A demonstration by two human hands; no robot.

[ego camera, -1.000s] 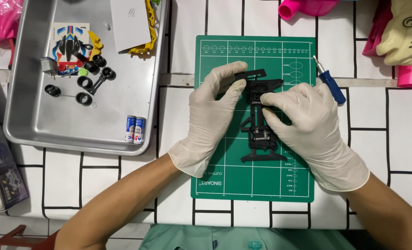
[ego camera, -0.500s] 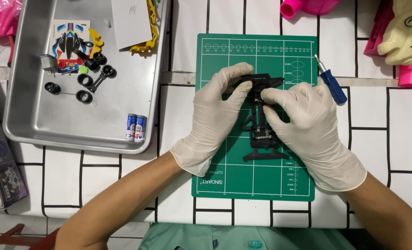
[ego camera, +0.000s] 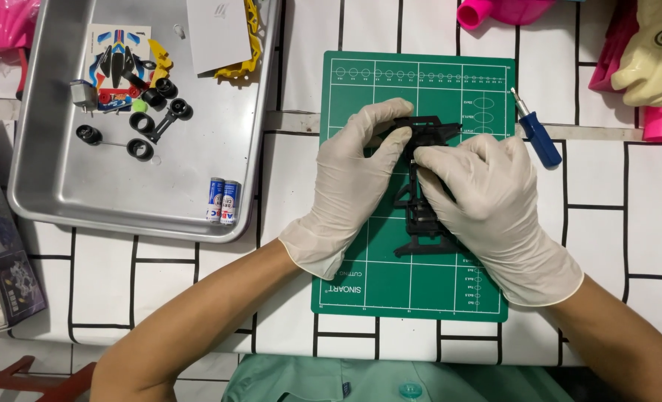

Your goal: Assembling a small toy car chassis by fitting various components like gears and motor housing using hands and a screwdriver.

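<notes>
The black plastic chassis [ego camera: 420, 216] of a small model car lies on the green cutting mat [ego camera: 360, 275], and both gloved hands are on it. The left hand [ego camera: 349, 186] holds the front end of the chassis; its fingers [ego camera: 390, 119] curl narrow around the black frame from the left side. The right hand [ego camera: 487, 201] covers the middle of the chassis, and its fingertips press at the front part, almost touching the fingers of the left hand. What exactly is between these fingertips is not clear — the gloves hide it, perhaps a small piece. The rear end of the chassis comes out below the right hand's fingers and rests flat on the mat.

Just beyond the knuckles of the right hand lies a blue-handled screwdriver [ego camera: 537, 136], at the mat's right edge. Well apart from the left hand's fingers, to their left, stands a metal tray [ego camera: 63, 216] — in it are two small batteries [ego camera: 224, 201], several black wheels [ego camera: 139, 147], a sticker sheet [ego camera: 115, 59], a yellow plastic part [ego camera: 247, 45] and a white paper [ego camera: 223, 33]. Pink and cream toys [ego camera: 643, 59] lie far above the right hand.
</notes>
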